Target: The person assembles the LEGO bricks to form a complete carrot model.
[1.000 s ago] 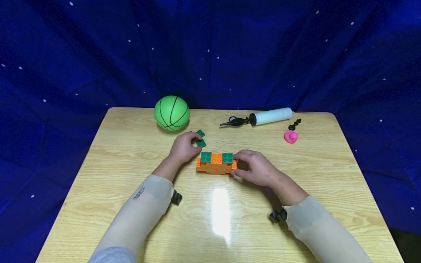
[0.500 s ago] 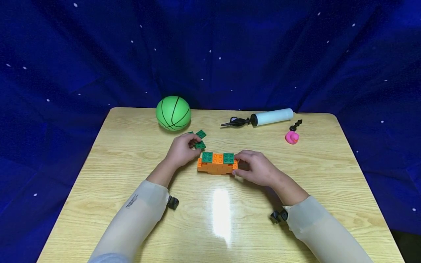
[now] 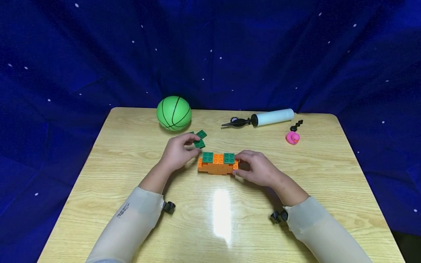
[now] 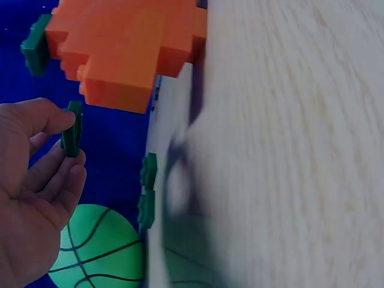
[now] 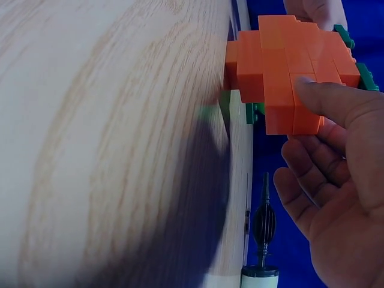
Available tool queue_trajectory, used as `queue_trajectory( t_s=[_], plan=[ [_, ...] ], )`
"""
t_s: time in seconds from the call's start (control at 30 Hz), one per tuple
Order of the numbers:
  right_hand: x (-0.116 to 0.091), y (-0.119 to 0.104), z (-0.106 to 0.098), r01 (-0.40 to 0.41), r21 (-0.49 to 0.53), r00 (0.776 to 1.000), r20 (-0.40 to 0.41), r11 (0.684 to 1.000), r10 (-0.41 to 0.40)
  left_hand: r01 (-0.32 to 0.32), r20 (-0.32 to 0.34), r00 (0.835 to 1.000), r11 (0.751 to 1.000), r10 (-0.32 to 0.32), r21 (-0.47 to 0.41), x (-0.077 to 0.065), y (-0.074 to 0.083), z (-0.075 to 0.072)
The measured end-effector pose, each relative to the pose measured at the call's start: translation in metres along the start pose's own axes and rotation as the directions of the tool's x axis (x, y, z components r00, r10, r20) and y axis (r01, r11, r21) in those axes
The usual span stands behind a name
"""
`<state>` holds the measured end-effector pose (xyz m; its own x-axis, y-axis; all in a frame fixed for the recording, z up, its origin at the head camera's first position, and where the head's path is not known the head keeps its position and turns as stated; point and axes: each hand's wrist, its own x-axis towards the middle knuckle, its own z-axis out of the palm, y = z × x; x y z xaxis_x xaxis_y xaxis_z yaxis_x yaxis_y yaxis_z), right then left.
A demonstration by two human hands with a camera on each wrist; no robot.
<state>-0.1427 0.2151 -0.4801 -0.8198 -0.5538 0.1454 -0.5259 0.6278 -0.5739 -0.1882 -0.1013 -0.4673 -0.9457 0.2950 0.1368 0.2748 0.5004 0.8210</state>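
In the head view, an orange block build stands upright mid-table, with two green bricks on top: a left one and a right one. My right hand grips its right end; in the right wrist view the thumb lies along one face, fingers on the opposite side. My left hand pinches a flat green brick between thumb and fingers, held apart from the build. Behind that hand lie loose green bricks, one in plain sight and another mostly hidden.
At the back left of the wooden table sits a green ball with black lines. A pale blue hand pump lies at the back right. Near it are a pink rubber duck and a small black twisted piece.
My left hand and forearm have shifted slightly left and toward me, the wrist turning, with the green brick still pinched. The right hand keeps its grip on the build.
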Motion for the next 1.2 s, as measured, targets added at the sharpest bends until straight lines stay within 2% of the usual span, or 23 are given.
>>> queue_trajectory(
  t_s=[0.17,0.3,0.47,0.63,0.9,1.2],
  plan=[
    [0.0,0.0,0.0,-0.003,0.002,1.0,0.0,1.0,0.003,-0.081,-0.027,0.996,0.997,0.081,0.0,-0.003,0.01,-0.006],
    [-0.001,0.0,0.0,0.001,0.003,1.0,-0.007,1.0,-0.001,-0.168,-0.041,0.985,0.986,0.167,-0.01,-0.005,0.019,-0.009],
    [0.0,-0.001,0.0,0.001,0.002,1.0,-0.003,1.0,-0.001,-0.272,0.006,0.962,0.962,0.272,-0.024,-0.007,0.029,-0.01],
    [0.0,-0.001,0.0,0.001,0.003,1.0,0.003,1.0,-0.001,-0.34,0.068,0.937,0.94,0.342,-0.04,-0.008,0.037,-0.011],
    [0.0,0.0,0.001,0.014,0.024,1.0,-0.007,1.0,-0.014,-0.393,0.197,0.899,0.919,0.392,-0.032,-0.007,0.043,-0.005],
    [0.001,0.0,0.0,0.019,0.028,1.0,-0.007,0.999,-0.019,-0.426,0.242,0.876,0.905,0.417,-0.019,-0.005,0.045,0.002]
  ],
)
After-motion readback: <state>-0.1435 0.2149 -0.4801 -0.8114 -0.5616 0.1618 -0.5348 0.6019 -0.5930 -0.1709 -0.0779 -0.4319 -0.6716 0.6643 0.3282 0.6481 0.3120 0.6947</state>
